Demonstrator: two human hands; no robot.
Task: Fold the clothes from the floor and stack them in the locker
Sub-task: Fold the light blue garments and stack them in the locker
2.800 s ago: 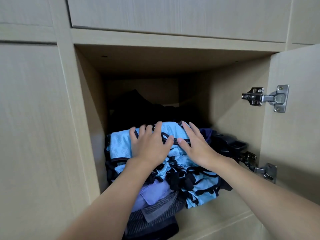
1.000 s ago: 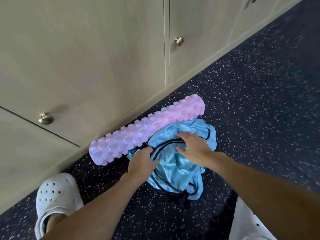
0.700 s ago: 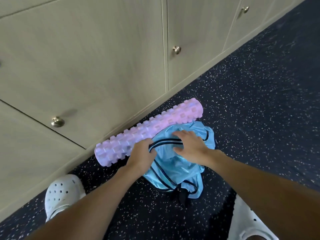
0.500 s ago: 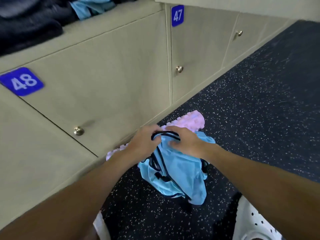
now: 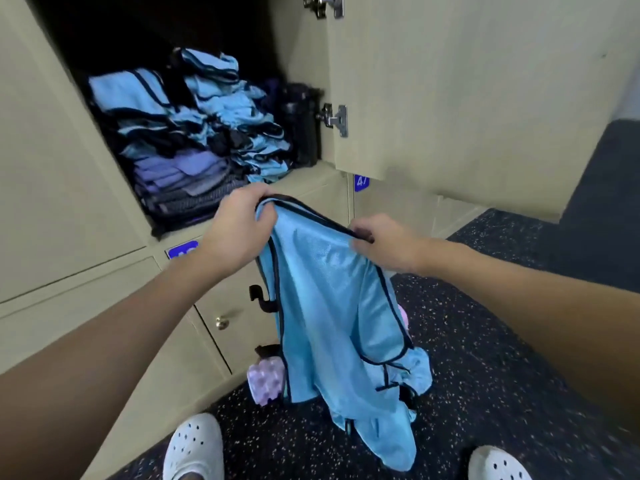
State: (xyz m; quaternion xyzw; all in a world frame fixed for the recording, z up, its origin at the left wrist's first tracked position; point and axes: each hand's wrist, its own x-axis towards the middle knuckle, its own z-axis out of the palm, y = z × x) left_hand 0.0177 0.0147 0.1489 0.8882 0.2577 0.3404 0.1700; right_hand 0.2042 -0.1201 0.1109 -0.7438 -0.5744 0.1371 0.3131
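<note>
Change: a moment earlier the blue vest sat crumpled on the floor against the pink roller. Now we had it up at chest height, hanging free in front of the locker.

Left hand was curled over one top corner and right hand pinched the dark-trimmed edge at the other. Both gripped cloth, with the top hem stretched between them. The lower part hung bunched and twisted, its tail close to the floor.

So pickup was done and folding had not started. We judged this was probably the last piece, since no other loose clothing showed on the floor.

Edges and room:
- The stack was tall and leaned right, with blue layers spilling toward the sill.
- A dark container stood between the stack and the hinge, so there was little room on that side.
- The open door hung just right of the right hand; a wide shake could have hit it.
- The dark gap above the stack looked like the only free slot.
- The roller lay behind the hanging vest, near our feet.
</note>
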